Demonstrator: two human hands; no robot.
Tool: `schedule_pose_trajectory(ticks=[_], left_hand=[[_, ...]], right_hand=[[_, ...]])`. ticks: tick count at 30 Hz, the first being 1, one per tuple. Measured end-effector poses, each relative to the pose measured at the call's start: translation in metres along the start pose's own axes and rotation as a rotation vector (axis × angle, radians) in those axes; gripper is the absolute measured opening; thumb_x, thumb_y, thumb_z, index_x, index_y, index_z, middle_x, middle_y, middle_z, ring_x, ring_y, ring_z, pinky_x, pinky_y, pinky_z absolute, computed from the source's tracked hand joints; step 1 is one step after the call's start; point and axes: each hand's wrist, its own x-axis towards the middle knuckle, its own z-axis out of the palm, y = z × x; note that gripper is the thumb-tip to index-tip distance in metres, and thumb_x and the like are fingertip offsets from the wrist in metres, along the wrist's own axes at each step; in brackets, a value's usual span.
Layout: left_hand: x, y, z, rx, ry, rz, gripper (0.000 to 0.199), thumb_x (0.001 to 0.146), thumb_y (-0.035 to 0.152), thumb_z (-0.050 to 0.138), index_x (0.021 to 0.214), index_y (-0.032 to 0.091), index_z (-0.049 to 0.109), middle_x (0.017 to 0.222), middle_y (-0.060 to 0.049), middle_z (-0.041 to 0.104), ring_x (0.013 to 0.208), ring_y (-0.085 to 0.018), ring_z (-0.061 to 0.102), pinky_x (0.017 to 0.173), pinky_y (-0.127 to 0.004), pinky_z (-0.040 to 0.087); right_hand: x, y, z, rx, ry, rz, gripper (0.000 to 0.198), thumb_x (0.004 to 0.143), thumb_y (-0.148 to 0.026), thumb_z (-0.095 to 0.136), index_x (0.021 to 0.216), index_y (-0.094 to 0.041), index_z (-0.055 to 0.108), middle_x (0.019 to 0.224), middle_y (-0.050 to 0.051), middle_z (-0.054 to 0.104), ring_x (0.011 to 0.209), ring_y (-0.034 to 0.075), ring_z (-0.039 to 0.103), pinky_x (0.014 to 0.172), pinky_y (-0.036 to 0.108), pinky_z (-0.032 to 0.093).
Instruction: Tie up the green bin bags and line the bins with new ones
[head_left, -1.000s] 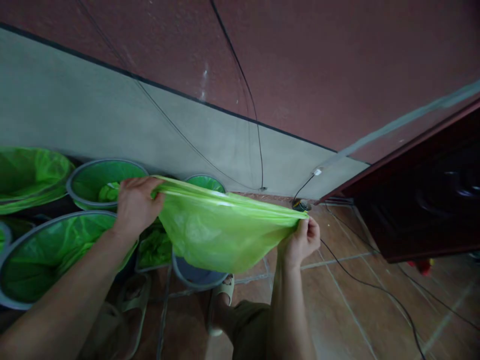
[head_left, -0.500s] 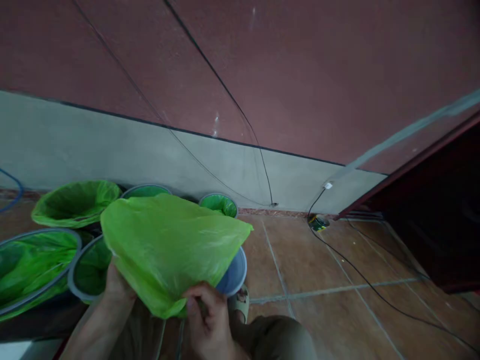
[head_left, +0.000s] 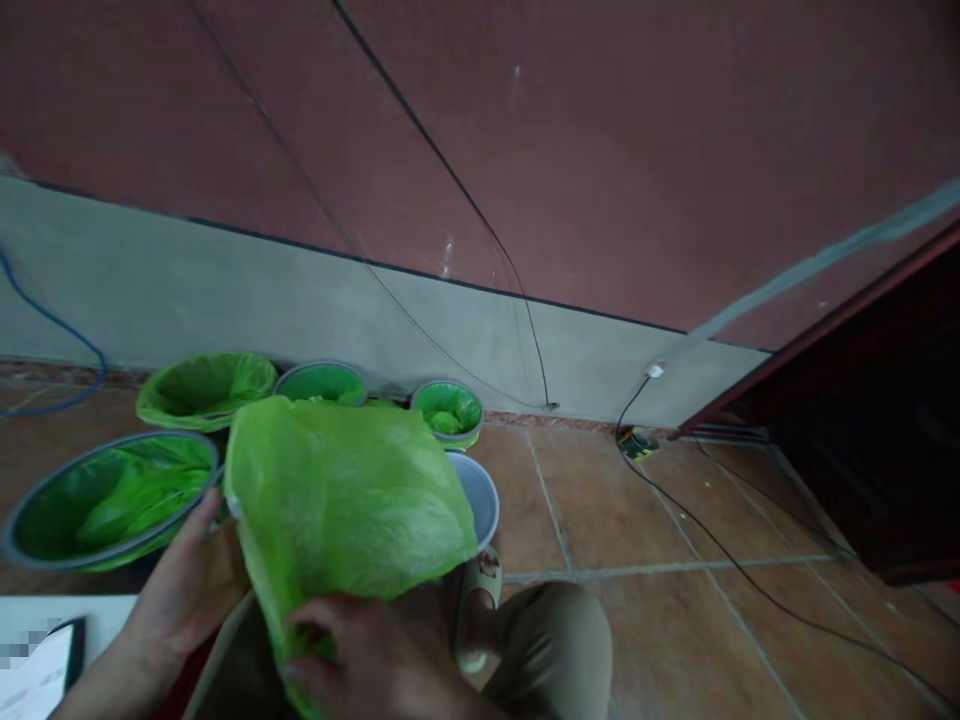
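Fingers of the left hand (head_left: 206, 565), lower left of centre, run behind the green bag (head_left: 349, 490); their grip cannot be verified. The right hand (head_left: 367, 650), bottom centre, is blurred, and its forearm is cut off by the bottom edge. The bag conceals the left part of the grey bin (head_left: 484, 505) at centre. The phone (head_left: 45, 670), lower left, is cut off by the frame edge and its screen is not legible. The labelled object (head_left: 637, 443), right of centre, is too small to read. The dark door (head_left: 862, 450) runs out of frame at right, detail lost in shadow.
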Motion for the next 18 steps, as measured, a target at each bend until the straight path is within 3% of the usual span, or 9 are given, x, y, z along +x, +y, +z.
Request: schedule_pose_trajectory(ticks=[4, 6, 9, 12, 15, 16, 18], left_hand=[[-0.007, -0.013, 0.017, 0.048, -0.066, 0.066, 0.044, 0.069, 0.035, 0.076, 0.11, 0.017, 0.071, 0.094, -0.008, 0.079, 0.096, -0.028, 0.074, 0.087, -0.036, 0.06], [-0.005, -0.017, 0.021, 0.112, -0.013, 0.147, 0.038, 0.064, 0.019, 0.078, 0.101, 0.013, 0.072, 0.087, -0.008, 0.079, 0.086, -0.027, 0.075, 0.081, -0.034, 0.061], [0.0, -0.018, 0.012, 0.129, 0.117, 0.241, 0.024, 0.063, 0.009, 0.074, 0.087, 0.012, 0.071, 0.075, -0.008, 0.077, 0.068, -0.025, 0.075, 0.069, -0.034, 0.064], [-0.005, -0.013, -0.004, 0.114, 0.175, 0.232, 0.017, 0.065, 0.008, 0.072, 0.081, 0.013, 0.071, 0.078, -0.009, 0.078, 0.068, -0.026, 0.075, 0.063, -0.032, 0.064], [-0.021, -0.008, -0.02, 0.125, 0.18, 0.18, 0.025, 0.061, 0.008, 0.074, 0.083, 0.018, 0.073, 0.088, -0.008, 0.079, 0.079, -0.028, 0.076, 0.065, -0.032, 0.065], [-0.027, -0.008, -0.025, 0.128, 0.195, 0.162, 0.027, 0.059, 0.008, 0.075, 0.083, 0.019, 0.074, 0.089, -0.008, 0.079, 0.081, -0.029, 0.076, 0.066, -0.032, 0.066], [-0.038, -0.008, -0.034, 0.131, 0.227, 0.133, 0.03, 0.056, 0.009, 0.076, 0.083, 0.022, 0.074, 0.091, -0.007, 0.079, 0.084, -0.031, 0.076, 0.066, -0.033, 0.066]], right_hand=[[0.041, 0.0, 0.024, 0.043, -0.038, 0.022, 0.035, 0.088, -0.031, 0.062, 0.12, -0.017, 0.062, 0.109, 0.007, 0.073, 0.095, 0.019, 0.068, 0.083, 0.028, 0.051], [0.048, -0.002, 0.04, 0.005, -0.04, 0.06, 0.027, 0.087, -0.028, 0.061, 0.111, -0.016, 0.065, 0.099, 0.007, 0.074, 0.085, 0.019, 0.068, 0.077, 0.027, 0.051], [0.038, 0.0, 0.048, 0.071, 0.034, 0.001, 0.018, 0.085, -0.022, 0.06, 0.101, -0.02, 0.069, 0.092, 0.002, 0.074, 0.078, 0.014, 0.066, 0.073, 0.023, 0.049], [0.024, 0.023, 0.025, 0.173, 0.343, 0.002, 0.018, 0.084, -0.021, 0.058, 0.096, -0.022, 0.07, 0.093, 0.001, 0.073, 0.084, 0.015, 0.066, 0.078, 0.025, 0.05], [0.024, 0.069, -0.017, 0.212, 0.793, 0.246, 0.029, 0.086, -0.029, 0.056, 0.11, -0.016, 0.066, 0.107, 0.01, 0.07, 0.1, 0.021, 0.064, 0.091, 0.033, 0.049], [0.027, 0.086, -0.028, 0.211, 0.876, 0.337, 0.037, 0.082, -0.032, 0.062, 0.114, -0.015, 0.065, 0.118, 0.013, 0.067, 0.113, 0.024, 0.06, 0.099, 0.037, 0.045], [0.035, 0.115, -0.039, 0.374, 0.885, 0.492, 0.049, 0.074, -0.035, 0.072, 0.115, -0.011, 0.063, 0.124, 0.017, 0.064, 0.124, 0.031, 0.054, 0.105, 0.044, 0.041]])
